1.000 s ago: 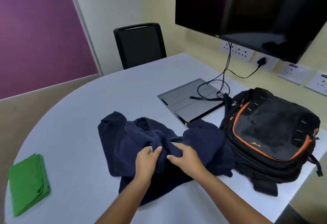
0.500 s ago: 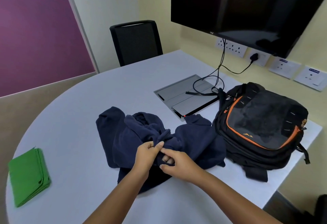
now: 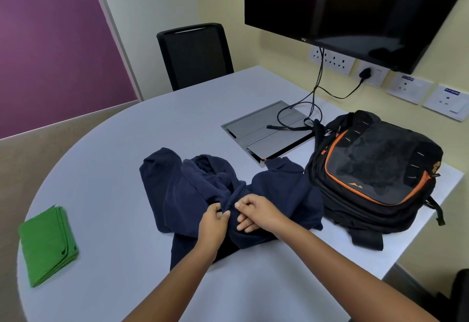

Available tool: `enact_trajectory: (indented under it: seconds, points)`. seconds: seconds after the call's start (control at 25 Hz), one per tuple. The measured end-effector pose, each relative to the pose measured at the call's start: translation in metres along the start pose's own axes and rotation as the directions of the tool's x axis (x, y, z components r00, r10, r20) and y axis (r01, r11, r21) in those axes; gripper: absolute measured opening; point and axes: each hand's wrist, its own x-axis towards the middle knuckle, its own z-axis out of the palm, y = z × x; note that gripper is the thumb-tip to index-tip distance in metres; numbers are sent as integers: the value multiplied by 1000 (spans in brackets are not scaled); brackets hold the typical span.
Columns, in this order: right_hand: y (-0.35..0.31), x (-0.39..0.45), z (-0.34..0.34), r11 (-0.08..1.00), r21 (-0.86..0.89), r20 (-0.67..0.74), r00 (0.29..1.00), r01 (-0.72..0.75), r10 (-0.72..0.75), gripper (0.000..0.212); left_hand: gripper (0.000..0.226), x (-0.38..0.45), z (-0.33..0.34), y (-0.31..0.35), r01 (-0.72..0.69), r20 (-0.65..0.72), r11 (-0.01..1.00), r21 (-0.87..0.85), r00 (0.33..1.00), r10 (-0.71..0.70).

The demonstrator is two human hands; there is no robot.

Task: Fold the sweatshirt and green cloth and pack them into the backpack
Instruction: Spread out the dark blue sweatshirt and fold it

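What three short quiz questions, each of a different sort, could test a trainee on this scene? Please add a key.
1. True or false: the green cloth lies inside the backpack.
2. What do both hands grip? A) the cable B) the sweatshirt C) the chair
3. Fill in: the backpack lies on the table, to the ___ of the sweatshirt.

Key:
1. False. The cloth lies folded on the table, far to the left.
2. B. The left hand and the right hand pinch a bunch of the sweatshirt with curled fingers.
3. right.
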Motion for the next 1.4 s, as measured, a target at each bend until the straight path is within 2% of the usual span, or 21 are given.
enact_trajectory:
  seconds: [0.04,0.08,0.12,0.2,0.36,0.48,0.56,0.68,0.76,0.88,0.96,1.0,1.08,1.16,1.24,1.32,1.4]
  points:
    - [-1,1,0,996,-61,-36,997,59,-61,11,12,-1,0,1,-11,-37,1000,8,999,11]
    - [-2,1,-2,979,-158,-57,989,126,-136,25,16,-4,0,2,-35,-67,999,22,997,36]
    - [-4,2,-5,952,-244,-31,980,185,-199,38,19,-7,1,2,-75,-83,996,54,993,79]
    - [-11,0,-9,893,-365,117,965,263,-236,52,21,-14,2,3,-154,-62,977,150,984,165]
    - [-22,6,-10,692,-599,305,913,404,-270,47,20,-21,1,5,-234,-39,910,342,964,263]
    - [-28,10,-21,694,-588,369,901,416,-227,24,20,-23,-9,15,-375,36,812,447,915,402]
    - [-35,8,-28,740,-560,274,926,372,-259,9,18,-18,-17,31,-453,77,751,481,875,478]
    - [-50,7,-30,826,-418,11,911,378,-411,21,13,-9,-22,60,-483,36,728,487,843,536]
    - [-61,9,-34,846,-359,-22,902,395,-430,24,10,-10,-19,74,-477,40,660,581,826,563]
    - [-67,8,-41,899,-200,195,915,388,-352,22,7,-11,-23,83,-486,34,622,615,803,594]
    - [-64,5,-47,968,-38,371,903,248,-217,16,9,-13,-27,80,-544,71,598,588,772,632]
    - [-62,4,-48,982,-10,438,883,189,-165,13,8,-14,-29,78,-564,90,595,572,764,639]
    - [-57,5,-49,973,-104,500,857,206,-128,21,7,-17,-33,73,-581,123,599,551,767,630]
    - [-56,10,-43,884,-326,427,886,336,-180,24,8,-19,-35,70,-577,137,602,553,775,617]
    - [-63,11,-35,812,-431,274,914,394,-299,22,11,-20,-40,75,-564,95,650,509,788,609]
    - [-76,8,-30,844,-342,117,910,412,-397,24,19,-20,-53,86,-576,46,693,434,782,621]
    - [-98,1,-31,891,-181,-42,902,415,-429,26,25,-17,-71,101,-613,13,657,440,736,677]
